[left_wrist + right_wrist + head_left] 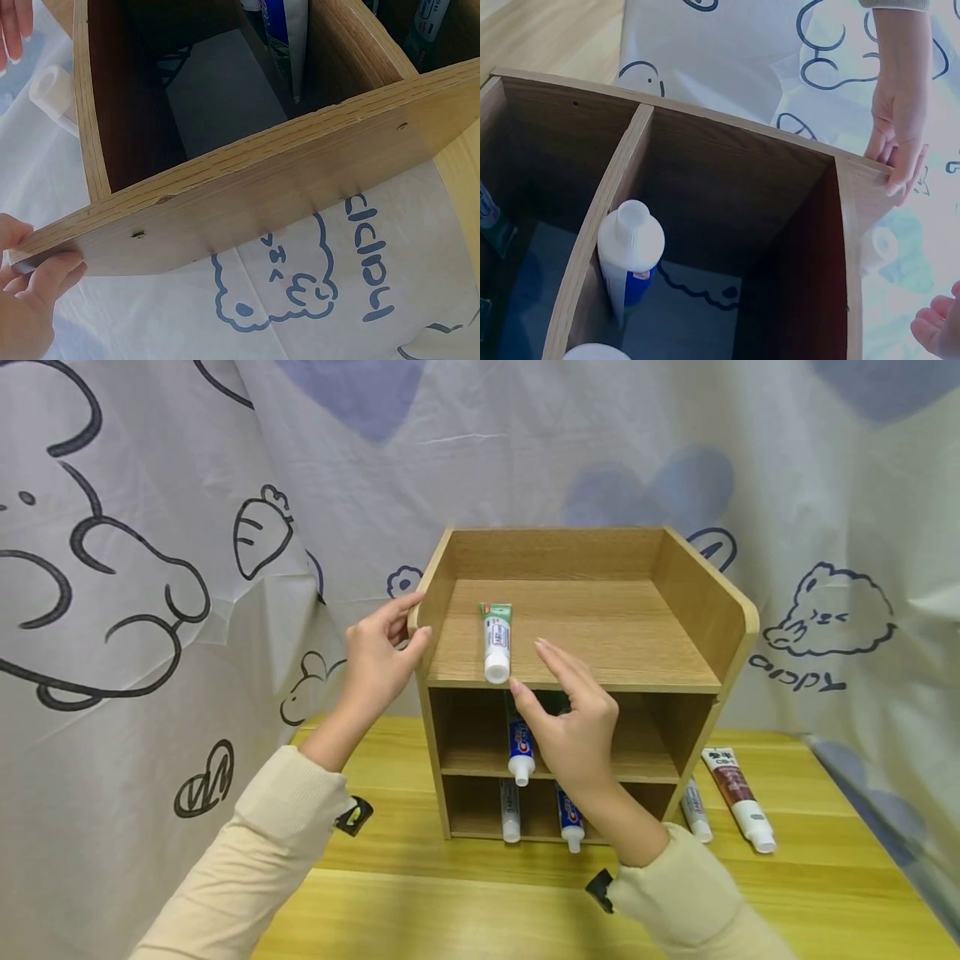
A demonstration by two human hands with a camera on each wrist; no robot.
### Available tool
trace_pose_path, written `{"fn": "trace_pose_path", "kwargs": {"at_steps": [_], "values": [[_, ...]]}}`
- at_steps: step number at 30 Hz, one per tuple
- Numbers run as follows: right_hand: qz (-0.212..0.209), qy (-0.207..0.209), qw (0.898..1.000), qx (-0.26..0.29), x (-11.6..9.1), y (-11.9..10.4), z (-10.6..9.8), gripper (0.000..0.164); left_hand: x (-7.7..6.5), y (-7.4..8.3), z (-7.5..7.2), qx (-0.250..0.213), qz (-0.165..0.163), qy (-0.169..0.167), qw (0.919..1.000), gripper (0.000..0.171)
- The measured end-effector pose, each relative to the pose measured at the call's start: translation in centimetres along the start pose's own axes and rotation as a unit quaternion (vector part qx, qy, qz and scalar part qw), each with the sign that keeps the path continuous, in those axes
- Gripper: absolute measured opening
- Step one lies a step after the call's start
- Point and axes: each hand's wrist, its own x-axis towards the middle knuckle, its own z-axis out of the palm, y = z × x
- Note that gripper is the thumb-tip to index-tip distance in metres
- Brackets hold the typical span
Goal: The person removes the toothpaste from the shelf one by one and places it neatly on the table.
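Seeing at least seven toothpaste tubes (497, 642): one on the top level (600, 635), at least two on the middle level (472, 739), two on the bottom level (472, 817), two on the table (375, 881). Also counting one wooden shelf unit (555, 553) with three levels, two hands (378, 647) (577, 727) and two pale sleeves (255, 843) (682, 893).

Shelf unit (585, 602) in matt wood-grain board, green-and-white tube (497, 639) in smooth plastic, worktop (450, 918) in glossy plank-grained wood, backdrop (480, 468) in creased cloth, sleeve (288, 793) in matt cloth, shaded blue tube (521, 739) seemingly glossy plastic
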Motion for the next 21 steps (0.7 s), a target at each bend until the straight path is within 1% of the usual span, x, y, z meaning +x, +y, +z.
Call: {"fn": "trace_pose_path", "kwargs": {"at_steps": [5,8,15,21], "values": [[0.007,0.002,1.0,-0.005,0.1,0.3,0.9,0.04,-0.1,-0.1,0.1,0.004,-0.002,-0.002,1.0,0.039],[0.017,0.0,1.0,-0.012,0.2,0.5,1.4,0.041,-0.1,-0.1,0.1,0.002,0.0,0.001,1.0,0.039],[0.049,-0.022,0.998,-0.035,0.6,0.9,2.6,0.045,0.0,-0.2,0.1,-0.005,0.0,0.002,1.0,0.04],[0.057,-0.038,0.996,-0.058,0.9,1.2,3.6,0.047,0.0,-0.2,0.2,-0.005,0.003,0.006,1.0,0.039]]}}
